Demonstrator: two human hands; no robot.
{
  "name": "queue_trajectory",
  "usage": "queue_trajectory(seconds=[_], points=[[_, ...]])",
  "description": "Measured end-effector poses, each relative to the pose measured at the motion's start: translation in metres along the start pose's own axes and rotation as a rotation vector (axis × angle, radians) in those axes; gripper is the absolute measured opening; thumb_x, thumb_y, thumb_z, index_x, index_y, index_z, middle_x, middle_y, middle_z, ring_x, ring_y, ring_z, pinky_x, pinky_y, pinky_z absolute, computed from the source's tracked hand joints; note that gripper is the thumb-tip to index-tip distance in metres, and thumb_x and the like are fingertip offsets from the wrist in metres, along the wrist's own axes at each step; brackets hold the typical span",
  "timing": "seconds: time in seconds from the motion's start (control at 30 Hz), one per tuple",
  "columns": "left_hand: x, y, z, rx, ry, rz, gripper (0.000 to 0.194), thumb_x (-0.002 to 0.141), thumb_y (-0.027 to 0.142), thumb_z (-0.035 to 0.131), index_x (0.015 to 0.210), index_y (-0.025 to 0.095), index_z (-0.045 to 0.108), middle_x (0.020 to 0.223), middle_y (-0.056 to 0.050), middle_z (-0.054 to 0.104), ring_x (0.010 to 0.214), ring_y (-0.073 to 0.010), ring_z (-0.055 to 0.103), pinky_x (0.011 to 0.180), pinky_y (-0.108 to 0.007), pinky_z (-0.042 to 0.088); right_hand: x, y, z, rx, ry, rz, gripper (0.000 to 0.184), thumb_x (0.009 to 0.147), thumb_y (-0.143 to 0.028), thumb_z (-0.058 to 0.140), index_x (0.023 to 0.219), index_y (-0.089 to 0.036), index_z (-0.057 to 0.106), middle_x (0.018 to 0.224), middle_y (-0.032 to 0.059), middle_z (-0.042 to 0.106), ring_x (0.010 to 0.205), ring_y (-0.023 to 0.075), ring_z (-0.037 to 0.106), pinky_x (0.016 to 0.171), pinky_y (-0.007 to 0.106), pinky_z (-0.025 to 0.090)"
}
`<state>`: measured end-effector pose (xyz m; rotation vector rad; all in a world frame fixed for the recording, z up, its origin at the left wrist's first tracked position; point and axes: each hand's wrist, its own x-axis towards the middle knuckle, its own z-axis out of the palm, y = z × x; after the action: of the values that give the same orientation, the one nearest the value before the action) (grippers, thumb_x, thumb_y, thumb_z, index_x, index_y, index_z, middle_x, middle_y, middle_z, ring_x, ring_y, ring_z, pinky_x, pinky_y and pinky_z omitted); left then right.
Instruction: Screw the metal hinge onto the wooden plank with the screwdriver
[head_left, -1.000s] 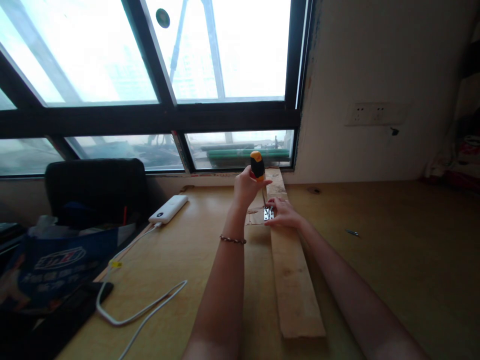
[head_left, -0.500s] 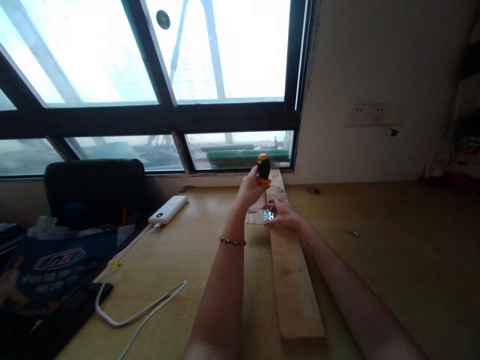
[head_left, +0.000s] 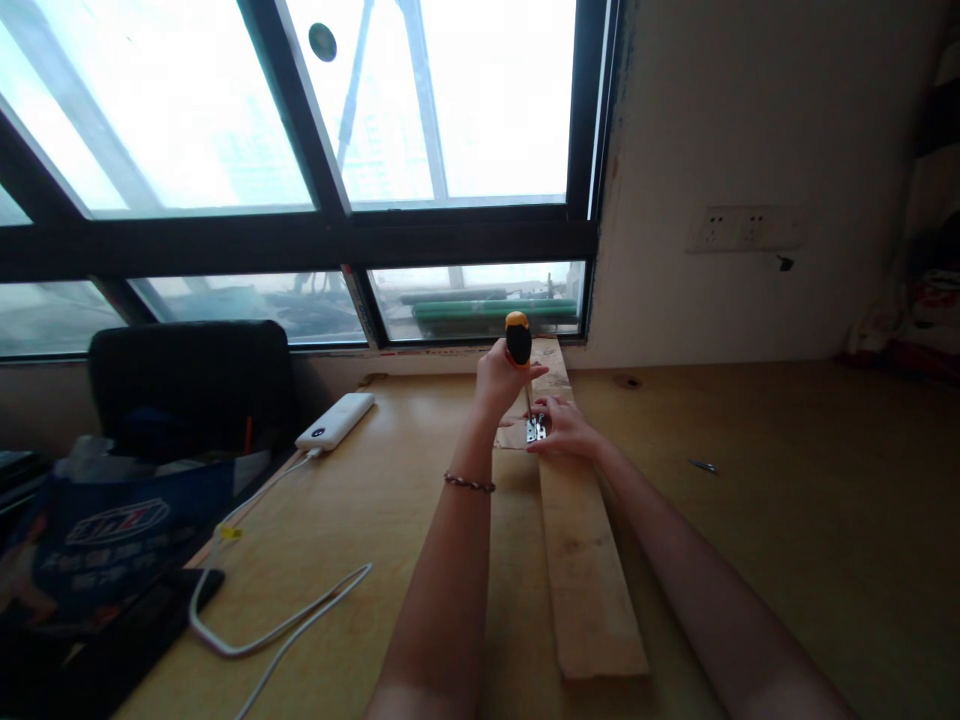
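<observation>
My left hand is closed around the black and orange handle of a screwdriver, held upright with its shaft pointing down at a small metal hinge. The hinge lies on a long wooden plank that runs away from me across the wooden table. My right hand rests on the plank beside the hinge, fingers pinched at the hinge and the screwdriver tip. What those fingers hold is too small to make out.
A white power bank with a white cable lies to the left. A black chair and a blue bag stand at the far left. A small metal piece lies to the right. A window is ahead.
The screwdriver handle tilted slightly right and back again in my left hand. My right hand stayed at the hinge.
</observation>
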<state>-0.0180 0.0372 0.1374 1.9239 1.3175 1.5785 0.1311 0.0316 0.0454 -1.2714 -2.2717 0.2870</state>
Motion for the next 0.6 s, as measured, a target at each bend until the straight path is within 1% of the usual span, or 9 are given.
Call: queue_trajectory(seconds=[0.07,0.2,0.27,0.37,0.43,0.5,0.6], points=[[0.000,-0.003,0.000,-0.086,-0.039,-0.028,0.038,0.044,0.028,0.077,0.069,0.017,0.051,0.062,0.002,0.055,0.061,-0.0138,0.054,0.056,-0.025,0.039,0.000,0.000,0.000,-0.001,0.000,0.002,0.068,0.051,-0.055,0.072,0.109,-0.022,0.057,0.119,0.0092,0.051,0.109,0.0276,0.044,0.092,0.041,0.032],[0.002,-0.010,0.000,-0.356,-0.270,-0.057,0.036,0.052,0.018,0.071,0.080,0.016,0.049,0.072,-0.001,0.061,0.070,-0.0166,0.061,0.062,-0.028,0.046,0.001,0.002,0.000,-0.007,-0.004,-0.011,0.066,0.052,-0.055,0.071,0.108,-0.023,0.058,0.117,0.0085,0.051,0.108,0.0274,0.044,0.091,0.041,0.033],[0.002,-0.009,-0.001,-0.420,-0.336,-0.059,0.035,0.054,0.012,0.067,0.081,0.017,0.045,0.074,-0.002,0.061,0.074,-0.0177,0.062,0.063,-0.029,0.047,0.001,0.002,0.001,-0.007,-0.004,-0.016,0.067,0.052,-0.055,0.071,0.109,-0.022,0.057,0.115,0.0080,0.053,0.107,0.0268,0.045,0.091,0.040,0.033],[0.000,-0.001,-0.001,-0.465,-0.400,-0.102,0.036,0.054,0.005,0.062,0.080,0.018,0.040,0.070,-0.001,0.059,0.071,-0.0174,0.062,0.061,-0.028,0.047,0.001,0.003,0.001,-0.004,0.004,-0.015,0.068,0.052,-0.056,0.071,0.108,-0.022,0.057,0.113,0.0074,0.054,0.106,0.0262,0.045,0.092,0.040,0.032],[-0.002,0.005,0.000,-0.465,-0.394,-0.133,0.036,0.056,0.006,0.062,0.079,0.018,0.037,0.067,0.000,0.056,0.066,-0.0156,0.060,0.058,-0.027,0.045,0.001,0.002,0.001,-0.008,0.010,-0.020,0.068,0.052,-0.056,0.070,0.108,-0.021,0.057,0.113,0.0078,0.055,0.106,0.0263,0.045,0.091,0.040,0.032],[-0.003,0.007,0.003,-0.432,-0.322,-0.131,0.037,0.057,0.013,0.066,0.079,0.018,0.037,0.064,0.002,0.053,0.060,-0.0131,0.056,0.056,-0.026,0.043,0.001,0.002,0.001,-0.010,0.014,-0.028,0.069,0.052,-0.057,0.070,0.109,-0.020,0.056,0.113,0.0082,0.055,0.106,0.0262,0.046,0.091,0.039,0.033],[-0.001,0.003,0.005,-0.343,-0.210,-0.085,0.041,0.054,0.026,0.073,0.078,0.018,0.040,0.062,0.003,0.050,0.057,-0.0111,0.051,0.053,-0.025,0.040,0.001,0.001,0.001,-0.002,0.016,-0.016,0.070,0.051,-0.056,0.070,0.109,-0.019,0.056,0.113,0.0083,0.055,0.106,0.0262,0.046,0.091,0.039,0.033]])
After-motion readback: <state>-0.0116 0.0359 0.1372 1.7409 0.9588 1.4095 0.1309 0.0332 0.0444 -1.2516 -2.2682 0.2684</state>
